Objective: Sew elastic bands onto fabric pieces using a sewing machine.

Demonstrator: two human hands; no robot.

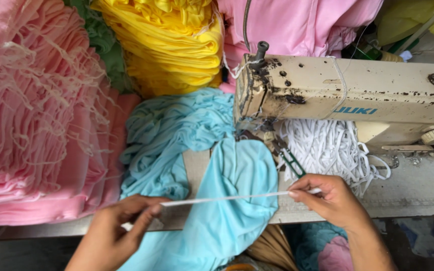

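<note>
My left hand (114, 233) and my right hand (330, 198) each pinch one end of a thin white elastic strip (227, 197). The strip is stretched taut between them, just above a piece of light blue fabric (237, 200) that drapes over the table's front edge. More light blue fabric (169, 135) is bunched behind it, left of the sewing machine head. A green thread snipper (292, 161) lies by my right hand, near the needle area.
A worn cream sewing machine (347, 95) fills the right. A heap of white elastic (327, 148) lies under its arm. Stacks of pink fabric (36, 115) stand at left, yellow fabric (169, 45) and more pink fabric (297, 22) behind. The grey table (423, 188) extends right.
</note>
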